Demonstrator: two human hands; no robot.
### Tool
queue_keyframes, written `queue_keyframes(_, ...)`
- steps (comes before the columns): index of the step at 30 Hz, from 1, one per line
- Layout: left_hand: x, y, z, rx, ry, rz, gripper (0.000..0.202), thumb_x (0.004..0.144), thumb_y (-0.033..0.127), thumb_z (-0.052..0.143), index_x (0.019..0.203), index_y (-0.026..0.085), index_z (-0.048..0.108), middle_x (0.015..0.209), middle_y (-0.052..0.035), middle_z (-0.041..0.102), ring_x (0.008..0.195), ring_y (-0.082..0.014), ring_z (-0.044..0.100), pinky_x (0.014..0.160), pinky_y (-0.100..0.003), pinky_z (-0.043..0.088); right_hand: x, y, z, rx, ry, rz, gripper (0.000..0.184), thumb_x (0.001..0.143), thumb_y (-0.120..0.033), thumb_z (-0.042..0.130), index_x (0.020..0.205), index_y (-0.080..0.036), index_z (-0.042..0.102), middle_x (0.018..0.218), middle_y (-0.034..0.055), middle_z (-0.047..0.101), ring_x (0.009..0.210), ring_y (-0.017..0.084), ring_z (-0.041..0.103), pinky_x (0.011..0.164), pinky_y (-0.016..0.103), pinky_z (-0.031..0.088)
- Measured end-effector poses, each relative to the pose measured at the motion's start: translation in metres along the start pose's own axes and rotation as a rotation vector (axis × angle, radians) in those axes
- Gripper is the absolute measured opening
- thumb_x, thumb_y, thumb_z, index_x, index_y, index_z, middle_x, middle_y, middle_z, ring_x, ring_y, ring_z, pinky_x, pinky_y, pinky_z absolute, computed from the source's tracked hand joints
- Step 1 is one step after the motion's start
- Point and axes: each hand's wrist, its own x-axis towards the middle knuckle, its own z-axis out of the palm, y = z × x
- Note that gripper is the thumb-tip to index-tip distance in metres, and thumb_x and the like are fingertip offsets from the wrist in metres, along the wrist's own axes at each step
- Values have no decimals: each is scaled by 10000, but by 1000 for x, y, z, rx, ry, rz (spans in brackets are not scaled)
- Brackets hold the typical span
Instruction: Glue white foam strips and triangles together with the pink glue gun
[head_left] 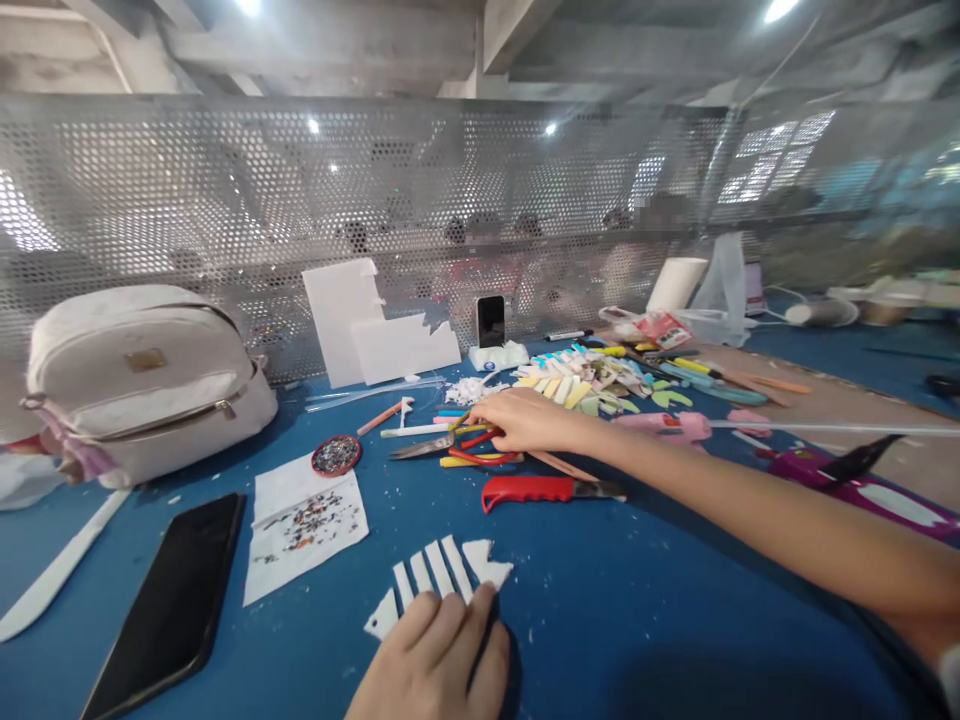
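My left hand (444, 650) lay at the near side of the blue table (645, 610), its fingers bent a little and close together, over the lower edge of a white fish-bone cutout (439, 568). Whether I pinched it or only rested on it, I cannot tell, since my thumb was out of sight. The cutout lay flat in front of me, its pointed head to the left, its forked tail to the upper right, slanting strips between. My right hand (521, 418) was stretched farther out, palm down, fingers curled at the handles of the pliers (439, 443); I cannot tell how far they had closed or whether they gripped anything. Just nearer to me than that hand lay a red-handled knife (529, 490), and beyond it a heap of coloured cutouts (577, 380). To the left of the pliers were a red-rimmed dish (314, 460) of small bits and, partly under it, a white paper (270, 575) strewn with dark and orange specks. Farther left lay a black phone (169, 600), with a pale backpack (142, 400) behind it.
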Motion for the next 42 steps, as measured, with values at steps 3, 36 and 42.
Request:
queue_keyframes(3,3,0,-2,-24,36,-22,462,1041,179,222,965,151,677,1076,-87,744,755,-186,590,760,-321,389,-7,6,-8,210,-28,0,240,913,-313,673,1092,-157,641,986,40,660,873,199,639,792,395,536)
queue_keyframes(36,17,7,3,-42,176,-78,631,1049,493,179,755,168,633,890,-60,747,711,-191,542,753,-338,359,-63,-2,23,1393,-41,-30,328,718,-327,815,949,-127,697,745,-21,596,566,76,542,532,192,416)
queue_keyframes(42,36,-6,-22,-143,24,-48,467,1040,449,338,894,153,668,929,-50,740,744,-193,569,744,-335,357,-64,-2,28,1395,-27,-26,368,707,-345,817,963,-118,684,692,-23,602,532,83,538,480,186,404)
